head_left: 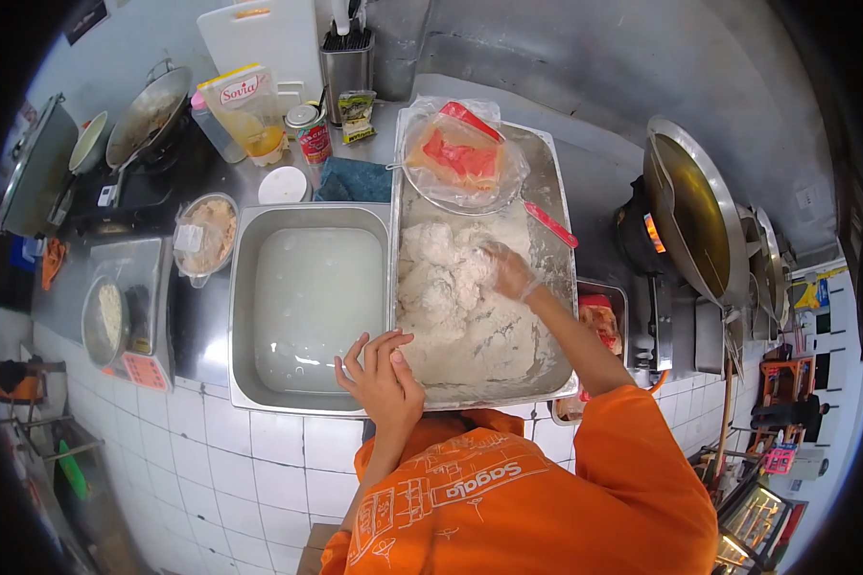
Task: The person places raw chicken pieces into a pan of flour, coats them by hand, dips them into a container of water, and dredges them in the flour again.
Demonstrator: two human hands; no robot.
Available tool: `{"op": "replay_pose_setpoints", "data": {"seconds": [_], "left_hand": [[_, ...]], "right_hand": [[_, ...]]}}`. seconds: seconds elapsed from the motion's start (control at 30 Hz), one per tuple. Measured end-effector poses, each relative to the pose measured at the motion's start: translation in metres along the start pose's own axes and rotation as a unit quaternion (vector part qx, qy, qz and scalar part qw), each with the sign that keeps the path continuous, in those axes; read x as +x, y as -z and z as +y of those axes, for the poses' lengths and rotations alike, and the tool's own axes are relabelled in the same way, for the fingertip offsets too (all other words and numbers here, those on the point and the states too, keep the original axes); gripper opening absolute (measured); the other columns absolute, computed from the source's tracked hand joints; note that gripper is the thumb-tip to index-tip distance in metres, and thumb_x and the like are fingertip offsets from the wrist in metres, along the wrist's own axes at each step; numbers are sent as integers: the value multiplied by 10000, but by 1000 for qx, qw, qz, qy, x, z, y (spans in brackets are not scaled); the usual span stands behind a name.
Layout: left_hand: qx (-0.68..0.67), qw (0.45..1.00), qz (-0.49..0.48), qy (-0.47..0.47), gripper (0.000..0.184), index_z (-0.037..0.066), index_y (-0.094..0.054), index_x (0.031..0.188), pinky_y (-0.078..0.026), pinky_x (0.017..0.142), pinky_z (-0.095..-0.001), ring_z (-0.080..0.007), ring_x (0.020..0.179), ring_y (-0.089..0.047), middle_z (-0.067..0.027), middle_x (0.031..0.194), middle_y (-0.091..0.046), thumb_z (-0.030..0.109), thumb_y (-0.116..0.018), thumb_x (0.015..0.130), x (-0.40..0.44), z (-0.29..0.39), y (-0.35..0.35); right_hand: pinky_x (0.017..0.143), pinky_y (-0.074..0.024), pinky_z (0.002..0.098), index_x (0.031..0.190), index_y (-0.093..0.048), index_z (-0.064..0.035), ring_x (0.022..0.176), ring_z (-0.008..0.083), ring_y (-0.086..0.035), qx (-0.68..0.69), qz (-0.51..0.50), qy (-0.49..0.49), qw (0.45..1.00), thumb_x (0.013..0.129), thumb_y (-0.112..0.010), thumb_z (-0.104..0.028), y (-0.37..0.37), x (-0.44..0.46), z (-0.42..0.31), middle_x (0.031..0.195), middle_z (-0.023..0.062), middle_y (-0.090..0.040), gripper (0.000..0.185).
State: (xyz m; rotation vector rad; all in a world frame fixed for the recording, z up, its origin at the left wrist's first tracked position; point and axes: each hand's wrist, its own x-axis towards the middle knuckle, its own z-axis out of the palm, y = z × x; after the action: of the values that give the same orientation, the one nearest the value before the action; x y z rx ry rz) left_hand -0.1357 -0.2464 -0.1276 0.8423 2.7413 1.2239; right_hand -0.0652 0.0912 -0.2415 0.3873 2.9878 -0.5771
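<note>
My right hand, in a thin clear glove, is in the flour tray. Its fingers curl against a flour-coated piece of food, their tips partly lost in the white coating. More coated lumps are heaped beside it in loose flour. My left hand looks bare and is held over the near rim where the two metal trays meet, fingers apart with nothing in them. To the left is the tray of cloudy liquid.
A strainer holding a plastic bag rests across the flour tray's far end, a red handle beside it. At right, a big wok of oil stands over a lit flame. A covered bowl and a scale are left.
</note>
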Motion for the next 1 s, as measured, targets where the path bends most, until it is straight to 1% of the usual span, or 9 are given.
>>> {"op": "replay_pose_setpoints", "data": {"seconds": [0.23,0.3,0.37,0.5,0.63,0.73,0.83,0.93,1.0], "left_hand": [[-24,1000,3,-7,327,175,-693,1078,-98,1144,-586,-324,1307,-429,29,1191,-642,183,-375,1005,0,-1,-1],[-16,1000,4,-8,335,174,-688,1081,-112,1143,-566,-318,1302,-437,23,1186,-650,183,-361,1011,0,1,-1],[3,1000,8,-14,347,173,-678,1091,-135,1141,-530,-305,1294,-452,9,1175,-665,182,-338,1022,1,3,1],[-21,1000,5,-4,330,175,-693,1078,-102,1144,-582,-320,1304,-433,34,1183,-649,183,-372,1005,0,0,-2],[-22,1000,0,-1,327,179,-694,1078,-102,1143,-581,-314,1301,-435,39,1184,-653,180,-377,999,1,1,-2],[-13,1000,-3,3,328,181,-694,1082,-99,1145,-579,-314,1303,-435,43,1189,-654,177,-377,996,0,1,-2],[-7,1000,-3,4,331,182,-693,1085,-96,1147,-579,-315,1306,-434,47,1191,-654,176,-375,994,-1,0,0],[-8,1000,2,-2,335,182,-693,1086,-97,1147,-578,-315,1305,-436,48,1190,-654,178,-371,997,3,2,-4],[-5,1000,-5,-4,336,181,-693,1086,-102,1146,-576,-315,1303,-437,47,1191,-653,181,-368,1000,-1,1,-1]], "right_hand": [[1011,-486,401,1273,-606,-1,1167,366,-604,388,-269,-152,868,805,-663,-81,47,13,99,1246,220,-636,479],[1027,-473,415,1310,-533,37,1171,403,-597,78,-212,-147,963,771,-675,-120,62,7,74,1235,262,-629,579],[1017,-477,427,1314,-505,63,1158,424,-602,-62,-130,-189,971,767,-663,-171,60,0,58,1216,290,-628,615],[950,-508,430,1270,-533,83,1092,411,-635,-28,-19,-283,959,808,-596,-240,33,-11,45,1157,317,-635,567],[946,-497,469,1301,-551,29,1162,389,-595,-32,-112,-355,928,832,-561,-265,-19,20,40,1262,316,-577,554],[858,-494,497,1131,-654,38,931,422,-635,-322,328,-149,876,826,-610,-243,-47,7,-7,964,233,-671,417],[913,-451,538,1273,-598,1,1060,389,-602,-127,177,-268,939,831,-580,-233,-23,5,-26,1089,227,-651,500],[1098,-321,575,1491,-435,-84,1345,439,-406,-183,68,-303,933,869,-522,-298,-52,3,-7,1487,262,-402,664],[1118,-298,581,1481,-420,-18,1357,449,-385,-182,-56,-271,944,875,-521,-291,-32,14,7,1500,276,-377,673]]}}
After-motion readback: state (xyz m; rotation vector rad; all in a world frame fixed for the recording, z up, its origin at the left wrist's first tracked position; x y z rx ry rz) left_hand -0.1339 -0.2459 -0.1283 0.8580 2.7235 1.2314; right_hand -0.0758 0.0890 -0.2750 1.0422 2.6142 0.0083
